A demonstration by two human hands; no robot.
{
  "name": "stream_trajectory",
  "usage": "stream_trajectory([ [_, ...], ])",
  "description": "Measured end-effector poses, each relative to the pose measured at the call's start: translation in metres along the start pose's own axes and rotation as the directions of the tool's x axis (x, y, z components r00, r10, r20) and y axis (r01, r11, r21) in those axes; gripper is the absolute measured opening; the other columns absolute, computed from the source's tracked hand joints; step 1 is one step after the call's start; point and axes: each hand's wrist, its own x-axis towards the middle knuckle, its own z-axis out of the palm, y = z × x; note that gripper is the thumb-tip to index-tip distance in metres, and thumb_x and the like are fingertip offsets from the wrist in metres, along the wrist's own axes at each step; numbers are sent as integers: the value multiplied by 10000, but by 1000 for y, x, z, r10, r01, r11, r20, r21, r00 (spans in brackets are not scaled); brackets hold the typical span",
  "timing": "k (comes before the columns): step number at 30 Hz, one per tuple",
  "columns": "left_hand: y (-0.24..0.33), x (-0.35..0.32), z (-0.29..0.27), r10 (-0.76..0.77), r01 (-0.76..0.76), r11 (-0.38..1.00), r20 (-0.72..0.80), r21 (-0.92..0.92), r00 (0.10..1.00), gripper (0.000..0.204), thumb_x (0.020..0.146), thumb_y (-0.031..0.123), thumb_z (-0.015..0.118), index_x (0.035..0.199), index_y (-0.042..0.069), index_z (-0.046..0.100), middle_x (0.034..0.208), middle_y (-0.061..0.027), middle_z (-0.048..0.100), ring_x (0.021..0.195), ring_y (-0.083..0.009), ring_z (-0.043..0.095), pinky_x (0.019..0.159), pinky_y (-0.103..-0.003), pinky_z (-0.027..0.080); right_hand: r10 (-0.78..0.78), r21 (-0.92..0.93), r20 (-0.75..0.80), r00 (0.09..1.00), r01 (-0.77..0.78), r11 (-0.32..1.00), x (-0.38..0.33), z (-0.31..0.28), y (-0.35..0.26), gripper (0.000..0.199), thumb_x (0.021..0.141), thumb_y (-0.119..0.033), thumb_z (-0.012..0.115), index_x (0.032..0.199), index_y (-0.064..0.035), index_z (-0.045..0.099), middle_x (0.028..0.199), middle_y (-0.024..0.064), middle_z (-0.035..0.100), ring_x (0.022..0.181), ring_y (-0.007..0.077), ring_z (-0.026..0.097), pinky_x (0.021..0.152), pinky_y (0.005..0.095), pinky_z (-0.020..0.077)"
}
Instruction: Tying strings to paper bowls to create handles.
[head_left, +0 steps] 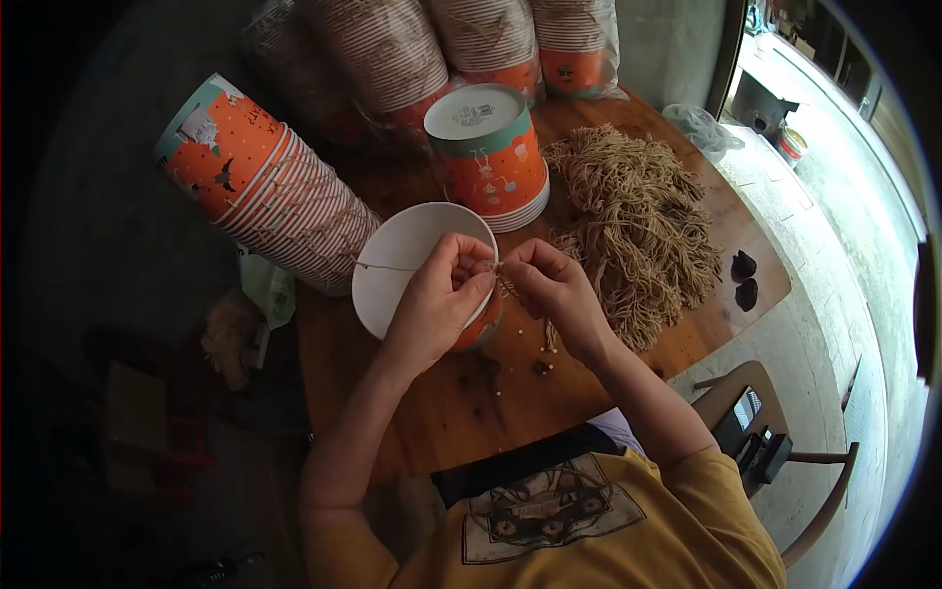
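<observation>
A paper bucket, white inside and orange outside, lies tipped on the table with its mouth toward me. Tan twine stretches across that mouth to the right side of the rim. There my left hand is closed in a pinch on the twine, its fingers over the rim. Close beside it, my right hand pinches the twine's end just outside the bucket. Fingertips partly hide the spot where the strands meet. To the right of my right hand is a big heap of cut twine.
An upside-down stack of orange buckets stands behind the bucket. Another stack with twine on it leans at left. Bagged stacks line the back. Two dark pieces lie at the wooden table's right edge. A chair holds a phone.
</observation>
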Motion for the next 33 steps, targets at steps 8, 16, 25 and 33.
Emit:
stream_trajectory([
  [8,-3,-2,0,-27,26,998,-14,-51,1000,183,895,30,546,1071,23,498,950,-6,537,868,-60,513,811,-209,433,-46,30,8,999,46,999,0,0,3,120,927,-197,561,910,-79,560,695,-66,503,581,5,432,512,168,342],
  [16,2,-2,-1,-52,51,998,-45,-28,998,124,937,140,538,959,19,544,863,0,564,809,-69,534,761,-231,456,-96,-25,11,995,96,995,-2,4,0,130,929,-204,573,906,-77,561,721,-69,514,602,1,437,522,166,348],
  [25,1,0,-8,-159,149,940,-7,-307,987,147,959,191,508,969,50,546,894,-18,577,791,-71,521,729,-212,415,-108,-5,14,994,108,994,-2,2,1,130,930,-208,575,915,-80,557,739,-72,523,601,-2,435,520,162,340],
  [33,4,-2,-6,-163,139,947,-61,-289,985,166,946,201,539,993,43,522,882,-26,588,795,-82,543,742,-220,437,-110,-6,8,994,110,994,-1,2,0,132,931,-216,574,924,-85,559,732,-74,521,593,-4,433,513,159,334],
])
